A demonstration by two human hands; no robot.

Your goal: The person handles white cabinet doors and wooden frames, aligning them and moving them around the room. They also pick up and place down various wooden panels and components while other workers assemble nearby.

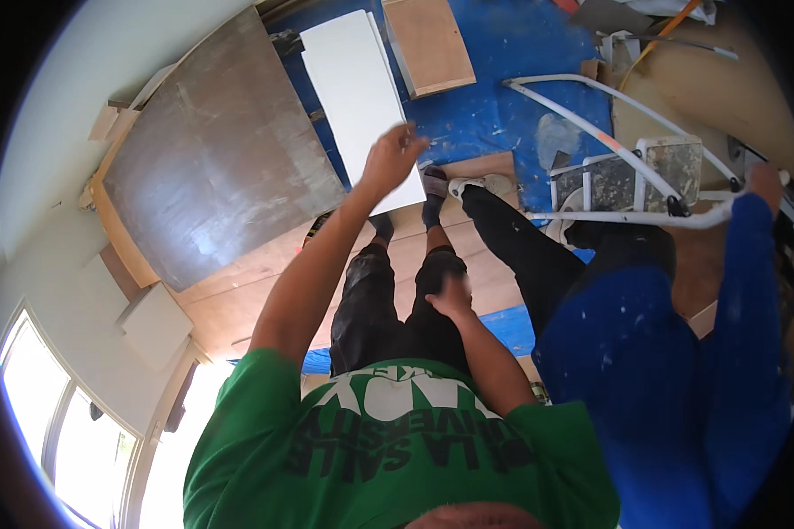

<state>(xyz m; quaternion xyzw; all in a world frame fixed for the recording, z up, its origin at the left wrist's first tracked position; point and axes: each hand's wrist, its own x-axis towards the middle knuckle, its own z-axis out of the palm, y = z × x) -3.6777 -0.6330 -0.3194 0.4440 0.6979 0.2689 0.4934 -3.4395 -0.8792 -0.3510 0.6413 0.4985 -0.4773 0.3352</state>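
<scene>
My left hand (pixel 395 160) is raised over a long white board (pixel 348 84). Its fingers are loosely bent and a little apart, with nothing seen in them. Lower down, my right hand (pixel 451 298) is at my right knee, the thumb stretched out to the left. Its other fingers are partly blurred, and I see no object in it. Whether the palm presses on the knee is hard to tell. Beside the white board lies a wooden box-like piece (pixel 429 46). To the left of the board is a large brownish-grey panel (pixel 220 150) with a worn, shiny surface.
Close on my right, a person in blue (pixel 631 353) has a hand (pixel 766 183) at a white tubular frame (pixel 609 141) with paint-spattered steps (pixel 669 167). Blue sheeting (pixel 503 53) and plywood (pixel 238 295) cover the floor. Windows (pixel 62 414) are at the lower left.
</scene>
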